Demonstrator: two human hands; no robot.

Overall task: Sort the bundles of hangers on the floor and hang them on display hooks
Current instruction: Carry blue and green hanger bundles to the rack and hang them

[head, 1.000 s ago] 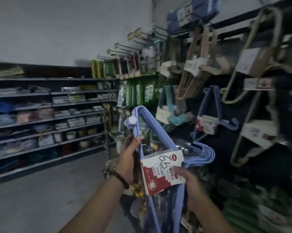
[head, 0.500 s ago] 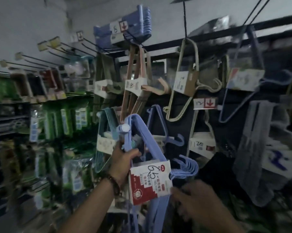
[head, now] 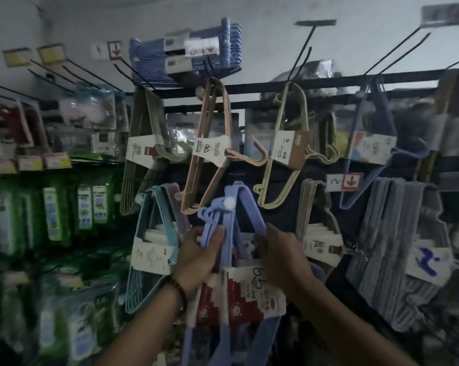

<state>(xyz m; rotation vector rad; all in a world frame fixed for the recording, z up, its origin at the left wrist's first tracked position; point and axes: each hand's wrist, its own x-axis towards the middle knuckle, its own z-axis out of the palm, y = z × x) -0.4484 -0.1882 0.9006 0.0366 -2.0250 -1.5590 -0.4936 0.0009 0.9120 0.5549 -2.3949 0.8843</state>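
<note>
The blue bundle [head: 228, 228] is held up before the rack [head: 328, 85], below the pink bundle [head: 210, 143], gripped at its sides by the left hand [head: 196, 257] and right hand [head: 284, 257]. Its top is best kept steady and slid squarely onto a hook. One bundle is held; four are counted in the row above.

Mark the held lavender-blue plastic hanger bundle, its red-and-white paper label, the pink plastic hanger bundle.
lavender-blue plastic hanger bundle [head: 229, 223], head view, upright bar
red-and-white paper label [head: 236, 294], head view, red print
pink plastic hanger bundle [head: 211, 151], head view, white band
</note>
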